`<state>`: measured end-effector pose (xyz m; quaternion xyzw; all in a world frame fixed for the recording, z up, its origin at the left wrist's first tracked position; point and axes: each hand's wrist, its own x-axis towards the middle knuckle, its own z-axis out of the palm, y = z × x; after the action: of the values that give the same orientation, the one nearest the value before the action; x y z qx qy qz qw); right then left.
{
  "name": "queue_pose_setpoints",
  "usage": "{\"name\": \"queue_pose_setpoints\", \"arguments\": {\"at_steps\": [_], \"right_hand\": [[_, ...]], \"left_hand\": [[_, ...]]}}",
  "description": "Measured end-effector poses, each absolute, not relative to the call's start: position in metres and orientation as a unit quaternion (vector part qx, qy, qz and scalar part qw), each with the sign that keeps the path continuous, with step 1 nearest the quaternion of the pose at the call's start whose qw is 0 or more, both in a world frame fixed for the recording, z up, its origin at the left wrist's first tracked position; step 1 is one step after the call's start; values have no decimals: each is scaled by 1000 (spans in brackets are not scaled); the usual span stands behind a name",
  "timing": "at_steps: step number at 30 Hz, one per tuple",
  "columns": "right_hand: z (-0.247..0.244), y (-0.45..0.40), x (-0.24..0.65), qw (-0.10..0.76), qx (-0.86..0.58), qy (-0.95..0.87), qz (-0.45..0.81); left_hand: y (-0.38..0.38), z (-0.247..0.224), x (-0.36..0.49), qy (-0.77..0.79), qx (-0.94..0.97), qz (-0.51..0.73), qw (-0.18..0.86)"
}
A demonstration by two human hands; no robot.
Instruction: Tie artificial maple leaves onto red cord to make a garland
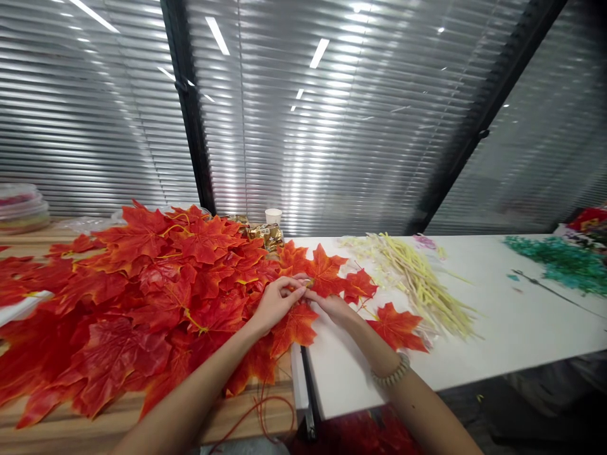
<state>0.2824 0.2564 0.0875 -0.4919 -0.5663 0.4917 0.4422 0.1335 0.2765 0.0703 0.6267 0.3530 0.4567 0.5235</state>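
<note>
My left hand and my right hand meet over the seam between two tables, their fingertips pinched together. A small pale yellowish bit shows at the fingertips, too small to name. Just beyond them lies a red-orange artificial maple leaf, and another maple leaf sits right below the fingers. Two more leaves lie to the right, one of them a maple leaf beside my right forearm. A big pile of the same leaves spreads to the left. Loops of thin red cord hang near the wooden edge.
Yellow strips lie bundled on the white table. Teal sprigs are at far right, with a thin dark stem. Behind the leaves stand a paper cup, gold wrappers and plastic tubs. Blinds rise behind.
</note>
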Motion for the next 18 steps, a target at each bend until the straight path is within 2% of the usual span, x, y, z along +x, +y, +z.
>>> {"name": "queue_pose_setpoints", "arguments": {"at_steps": [7, 18], "right_hand": [[103, 243, 281, 432, -446, -569, 539], [74, 271, 281, 418, -474, -570, 525]], "left_hand": [[276, 70, 134, 352, 625, 457, 526], [277, 69, 133, 338, 632, 454, 530]]}}
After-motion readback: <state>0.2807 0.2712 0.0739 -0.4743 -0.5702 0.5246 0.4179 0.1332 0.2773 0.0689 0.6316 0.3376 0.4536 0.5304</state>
